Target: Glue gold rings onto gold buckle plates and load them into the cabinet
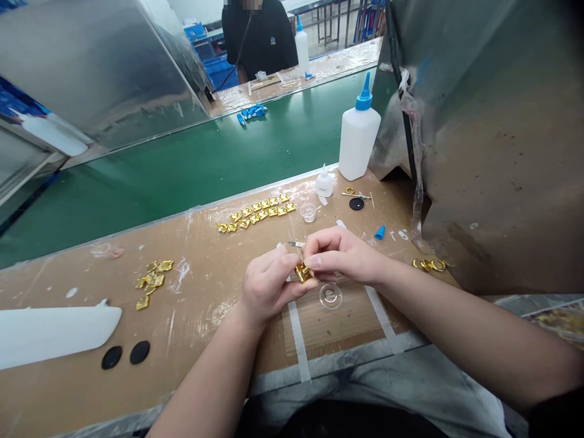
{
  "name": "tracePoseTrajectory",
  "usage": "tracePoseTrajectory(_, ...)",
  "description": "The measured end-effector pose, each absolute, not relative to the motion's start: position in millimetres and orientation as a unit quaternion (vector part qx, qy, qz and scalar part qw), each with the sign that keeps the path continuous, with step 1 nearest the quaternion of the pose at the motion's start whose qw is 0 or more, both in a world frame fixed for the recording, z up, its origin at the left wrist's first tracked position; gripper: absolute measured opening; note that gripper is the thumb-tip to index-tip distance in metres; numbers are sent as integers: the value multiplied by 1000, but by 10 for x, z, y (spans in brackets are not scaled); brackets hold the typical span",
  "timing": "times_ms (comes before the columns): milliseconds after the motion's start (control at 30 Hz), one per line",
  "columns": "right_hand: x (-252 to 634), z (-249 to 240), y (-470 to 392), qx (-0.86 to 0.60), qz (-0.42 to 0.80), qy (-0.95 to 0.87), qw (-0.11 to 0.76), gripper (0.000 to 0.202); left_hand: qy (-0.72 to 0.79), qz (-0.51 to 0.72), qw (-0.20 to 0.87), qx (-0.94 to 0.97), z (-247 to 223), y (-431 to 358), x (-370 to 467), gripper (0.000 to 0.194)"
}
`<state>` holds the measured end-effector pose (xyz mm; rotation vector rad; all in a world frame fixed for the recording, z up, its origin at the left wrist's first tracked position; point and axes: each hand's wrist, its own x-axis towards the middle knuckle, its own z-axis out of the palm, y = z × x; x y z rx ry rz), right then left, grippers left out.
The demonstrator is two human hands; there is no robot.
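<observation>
Holding gold pc. [302, 273] btwn 2 hands [269, 283] [340, 255]

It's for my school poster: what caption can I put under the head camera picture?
Left hand grips a gold piece, right hand close against it, rows of gold pieces beyond.

We've got a green strip [182, 176] running past the surface [68, 398] — a small pile of blue caps [252, 113] on it. Across it we see a co-worker [260, 39] in a black top, a white bottle [302, 53] on the far ledge [335, 59], blue bins [218, 72] behind. Metal panel [497, 134] on our right. Left side — two black discs [139, 352] just beside a long white piece [55, 337].
</observation>
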<state>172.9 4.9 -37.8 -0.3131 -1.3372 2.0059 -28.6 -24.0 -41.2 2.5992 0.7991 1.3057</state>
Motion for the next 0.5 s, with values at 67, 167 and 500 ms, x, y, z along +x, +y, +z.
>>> tracePoseTrajectory(67, 1750, -350, 58, -133, 751, -540, 356, 24, 276, 424, 64, 860, -411, -240, -281, 27)
tracePoseTrajectory(167, 1775, -319, 60, -142, 726, -571, 357, 25, 284, 418, 83, 859, -418, -229, -273, 32)
tracePoseTrajectory(500, 1809, -233, 58, -165, 668, -640, 341, 27, 290, 365, 61, 882, -330, -219, -320, 41)
